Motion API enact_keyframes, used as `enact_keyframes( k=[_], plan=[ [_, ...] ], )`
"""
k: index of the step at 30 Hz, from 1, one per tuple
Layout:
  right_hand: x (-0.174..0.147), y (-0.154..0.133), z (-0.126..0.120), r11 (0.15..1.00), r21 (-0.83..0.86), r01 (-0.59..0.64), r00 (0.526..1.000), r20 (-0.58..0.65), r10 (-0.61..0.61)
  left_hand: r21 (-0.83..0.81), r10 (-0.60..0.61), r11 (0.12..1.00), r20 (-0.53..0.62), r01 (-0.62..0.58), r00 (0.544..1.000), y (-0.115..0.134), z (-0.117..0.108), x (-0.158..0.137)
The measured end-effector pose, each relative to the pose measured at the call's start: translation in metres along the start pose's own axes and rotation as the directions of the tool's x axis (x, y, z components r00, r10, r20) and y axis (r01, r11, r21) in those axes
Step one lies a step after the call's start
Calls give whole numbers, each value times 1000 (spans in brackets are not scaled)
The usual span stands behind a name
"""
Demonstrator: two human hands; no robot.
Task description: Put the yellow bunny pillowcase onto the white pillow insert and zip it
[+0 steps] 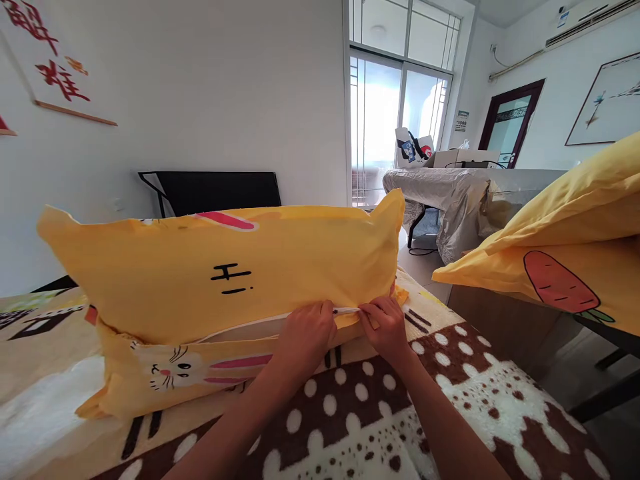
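A plump yellow pillow (300,260) with "Hi!" and a rabbit print stands on its long side in front of me. Along its lower front runs an opening (245,330), gaping on the left and showing a pale inside. A short white zipper stretch (346,311) spans the gap between my two hands. My left hand (311,330) is closed on the pillowcase edge at the zipper's left. At the zipper's right, my right hand (386,325) pinches the pillowcase edge between thumb and fingers. Whether either hand holds the zipper pull is hidden.
Beneath the pillow lies a patterned plush blanket (360,413). At right, another yellow pillowcase (555,267) with a carrot print rests over a dark chair. A black chair back (225,189) stands behind the pillow. Farther back is a plastic-covered table (430,183) holding boxes.
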State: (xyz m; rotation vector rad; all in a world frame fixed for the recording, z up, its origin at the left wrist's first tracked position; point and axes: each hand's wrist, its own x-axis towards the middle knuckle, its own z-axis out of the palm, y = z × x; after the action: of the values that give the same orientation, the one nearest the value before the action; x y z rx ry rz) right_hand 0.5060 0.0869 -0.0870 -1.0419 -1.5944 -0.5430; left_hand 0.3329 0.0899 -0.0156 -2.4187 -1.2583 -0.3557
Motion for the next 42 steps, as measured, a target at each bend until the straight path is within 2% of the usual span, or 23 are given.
enact_keyframes(
  k=[4,7,14,19,23,26,30,34,42],
  plan=[
    [-1,-3,2,999,33,-24,999,-21,25,140,77,989,-164,-54,983,-7,6,-14],
    [-1,-4,2,998,51,-39,999,-25,41,186,95,981,-205,-56,974,-7,9,-19],
    [-3,-4,2,997,59,-48,999,-12,49,110,42,994,-308,-8,950,-7,19,-15],
    [-3,-5,4,994,52,-101,994,-29,103,145,-6,987,-365,63,931,-20,21,-30],
    [-4,-4,6,995,52,-80,996,-27,81,194,-8,976,-428,101,904,-32,21,-45],
    [-4,-5,6,998,33,-51,998,-39,52,155,-3,985,-453,82,892,-37,23,-51],
    [-4,-6,4,999,-25,-25,998,-63,23,18,-97,993,-468,119,878,-36,31,-52],
    [-4,-7,3,997,-69,-20,997,-80,14,-23,-139,989,-490,146,861,-35,36,-54],
    [-9,-3,4,995,-102,11,997,-77,-19,-24,-186,980,-439,195,879,-43,35,-62]
  ],
)
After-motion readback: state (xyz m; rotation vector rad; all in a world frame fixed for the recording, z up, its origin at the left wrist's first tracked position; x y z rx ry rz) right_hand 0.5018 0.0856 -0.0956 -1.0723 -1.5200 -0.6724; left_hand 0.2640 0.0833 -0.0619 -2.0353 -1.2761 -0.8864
